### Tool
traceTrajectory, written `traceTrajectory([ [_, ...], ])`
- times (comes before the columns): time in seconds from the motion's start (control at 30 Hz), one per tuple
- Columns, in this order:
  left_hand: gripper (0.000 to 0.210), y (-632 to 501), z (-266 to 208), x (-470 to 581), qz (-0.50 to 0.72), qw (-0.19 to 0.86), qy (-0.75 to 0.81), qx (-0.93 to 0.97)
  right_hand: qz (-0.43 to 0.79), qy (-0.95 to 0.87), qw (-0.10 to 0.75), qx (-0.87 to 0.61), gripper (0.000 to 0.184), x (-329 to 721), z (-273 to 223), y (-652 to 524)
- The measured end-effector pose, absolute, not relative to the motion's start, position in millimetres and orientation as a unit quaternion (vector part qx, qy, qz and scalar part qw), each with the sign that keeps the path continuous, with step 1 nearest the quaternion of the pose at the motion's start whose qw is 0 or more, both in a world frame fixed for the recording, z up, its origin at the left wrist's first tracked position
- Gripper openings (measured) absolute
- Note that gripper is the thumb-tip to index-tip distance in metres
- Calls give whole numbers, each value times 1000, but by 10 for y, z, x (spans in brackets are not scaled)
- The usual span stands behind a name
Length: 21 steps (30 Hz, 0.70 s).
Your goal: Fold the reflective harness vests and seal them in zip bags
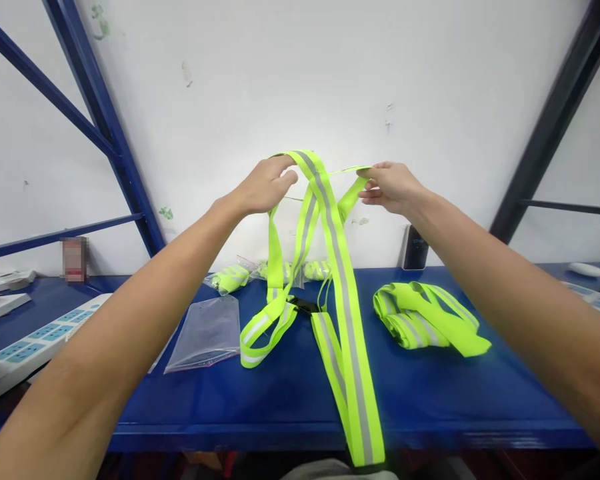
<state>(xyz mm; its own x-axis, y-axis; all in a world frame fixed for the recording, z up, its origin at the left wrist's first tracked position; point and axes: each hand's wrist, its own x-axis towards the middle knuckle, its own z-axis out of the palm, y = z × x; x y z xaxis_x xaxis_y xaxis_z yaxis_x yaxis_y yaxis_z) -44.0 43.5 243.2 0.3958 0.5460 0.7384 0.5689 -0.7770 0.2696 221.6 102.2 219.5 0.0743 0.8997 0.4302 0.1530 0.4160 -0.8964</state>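
A neon yellow reflective harness (338, 247) with grey stripes hangs between my hands above the blue table. My left hand (270, 183) holds up a strap on the left; some of its fingers are hidden behind the band. At the right, my right hand (387, 187) pinches another strap between thumb and fingers. A black buckle (305, 305) hangs in the middle, close to the tabletop. One long loop drops past the table's front edge, while a smaller loop (255, 343) hangs at the left.
Another bundle of yellow reflective straps (425, 317) lies on the blue table (430, 393) at the right. A clear plastic bag (205, 333) lies left of centre. Bagged yellow bundles (230, 279) sit along the wall. A power strip (50, 333) is at the left, a dark-screened device (415, 248) at the back.
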Motion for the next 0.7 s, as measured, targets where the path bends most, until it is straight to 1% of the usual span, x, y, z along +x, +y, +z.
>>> traceTrajectory([
  [0.07,36,412,2486,-370,-454,-33,-305,-837,392,-579,605,-381,17,2162,2186,1032],
  [0.13,42,409,2536,-311,-468,-61,-290,-832,420,-575,614,-340,15,2094,2159,1011],
  [0.2,44,430,2576,-268,-453,-59,-298,-838,380,-594,625,-336,10,2009,2075,934],
  [0.27,43,471,2598,-240,-424,-40,-320,-846,296,-638,616,-354,8,1920,1889,805],
  [0.3,42,495,2603,-230,-414,-31,-330,-848,260,-691,572,-357,9,1880,1753,731],
  [0.37,39,547,2603,-216,-409,-20,-341,-846,212,-800,450,-335,11,1816,1410,599],
  [0.4,38,573,2599,-212,-409,-16,-344,-845,219,-843,378,-315,12,1789,1219,550],
  [0.43,36,597,2595,-210,-409,-13,-349,-843,236,-875,312,-286,17,1761,1027,517],
  [0.47,34,618,2590,-209,-407,-8,-355,-842,248,-892,266,-268,26,1729,843,496],
  [0.53,30,652,2581,-213,-401,5,-371,-838,219,-913,227,-260,43,1640,529,477],
  [0.57,29,663,2579,-216,-398,11,-378,-836,185,-930,198,-249,51,1583,407,466],
  [0.6,28,668,2581,-220,-395,17,-384,-834,132,-947,164,-240,53,1522,313,448],
  [0.63,28,670,2588,-223,-393,20,-389,-833,75,-959,137,-236,50,1460,246,422],
  [0.7,30,666,2621,-227,-389,22,-402,-829,-23,-966,109,-233,30,1355,191,345],
])
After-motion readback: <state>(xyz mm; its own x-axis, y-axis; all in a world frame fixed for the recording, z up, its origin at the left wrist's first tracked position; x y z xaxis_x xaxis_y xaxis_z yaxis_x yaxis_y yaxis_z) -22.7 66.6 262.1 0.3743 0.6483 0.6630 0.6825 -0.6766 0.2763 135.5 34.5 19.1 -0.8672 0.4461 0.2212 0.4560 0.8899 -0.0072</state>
